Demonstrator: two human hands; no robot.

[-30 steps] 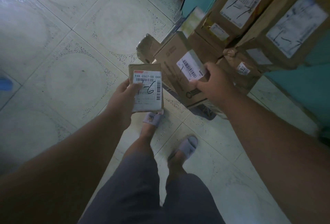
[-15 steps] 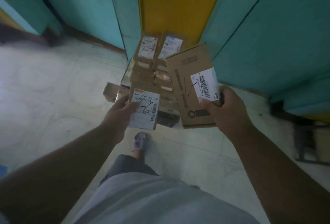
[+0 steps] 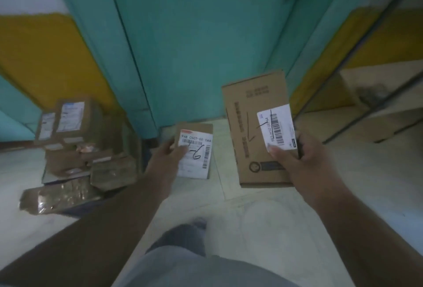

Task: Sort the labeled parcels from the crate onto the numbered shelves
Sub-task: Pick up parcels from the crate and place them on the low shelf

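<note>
My left hand (image 3: 168, 157) grips a small brown parcel (image 3: 199, 137) by its left edge, thumb on its white label with a barcode and a handwritten number. My right hand (image 3: 297, 158) holds a larger flat cardboard parcel (image 3: 245, 131) at its lower right, thumb pressed on its white barcode label. Both parcels are raised in front of me, faces toward the camera. At the lower left, a crate (image 3: 49, 178) on the floor is piled with several brown labeled parcels (image 3: 71, 117), and its walls are mostly hidden by them.
A teal door (image 3: 194, 42) with a lock stands straight ahead, between yellow and teal wall panels. A taped brown packet (image 3: 59, 197) lies on the tiled floor in front of the crate. A low step or ledge (image 3: 375, 126) runs at the right. My legs show at the bottom.
The view has swung right and up: the pile of parcels moved from centre to the lower left, and the door now fills the middle. Both hands keep their parcels, now further apart.
</note>
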